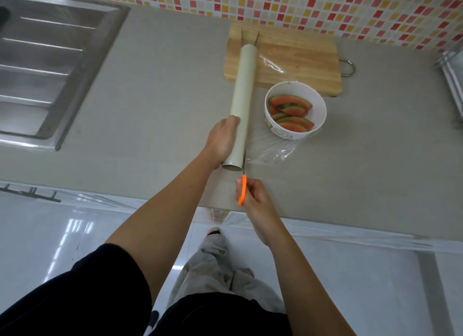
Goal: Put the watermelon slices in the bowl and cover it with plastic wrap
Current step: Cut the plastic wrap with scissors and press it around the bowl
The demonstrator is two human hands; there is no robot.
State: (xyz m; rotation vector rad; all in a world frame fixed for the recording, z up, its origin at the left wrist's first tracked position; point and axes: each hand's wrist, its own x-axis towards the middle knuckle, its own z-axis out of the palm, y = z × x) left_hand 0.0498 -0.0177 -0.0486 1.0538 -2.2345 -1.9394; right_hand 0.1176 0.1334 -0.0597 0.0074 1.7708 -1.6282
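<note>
I see the slices [292,110] lying in the white bowl [322,112], which stands on the grey bench [155,105] just in front of the wooden board [300,59]. A clear sheet of wrap [273,150] runs from the roll [241,105] across the bench and reaches the bowl; I cannot tell how far it goes over the rim. My left hand [221,141] is closed around the near end of the roll, whose far end lies over the board. My right hand [253,197] grips an orange cutter [242,190] just below the roll's near end, at the wrap's edge. The sink [50,67] lies well apart on the left.
</note>
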